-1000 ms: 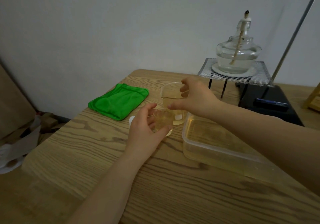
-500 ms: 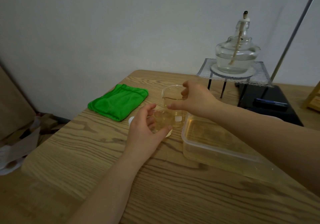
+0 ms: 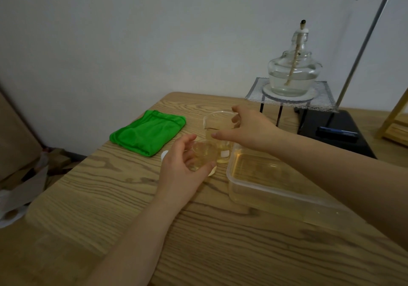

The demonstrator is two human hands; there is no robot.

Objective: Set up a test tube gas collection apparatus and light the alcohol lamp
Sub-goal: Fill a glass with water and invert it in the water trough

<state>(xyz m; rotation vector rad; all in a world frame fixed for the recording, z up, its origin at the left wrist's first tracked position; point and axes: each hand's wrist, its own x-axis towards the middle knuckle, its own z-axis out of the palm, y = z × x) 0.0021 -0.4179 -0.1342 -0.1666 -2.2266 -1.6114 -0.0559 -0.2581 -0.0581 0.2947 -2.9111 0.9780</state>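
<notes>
Wood table point(image 3: 123, 197). Your left hand point(image 3: 181, 171) cups small glass jar point(image 3: 205, 153); right hand point(image 3: 249, 129) grips beaker point(image 3: 217, 123) just behind it.

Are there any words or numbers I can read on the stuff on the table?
None can be read.
Beaker: a white patch low on the glass, too blurred to read.
Dark blue thing on the black stand base: faint light marks at one end, too small to read.
Alcohol lamp, green cloth, plastic tub: no writing shows.
</notes>
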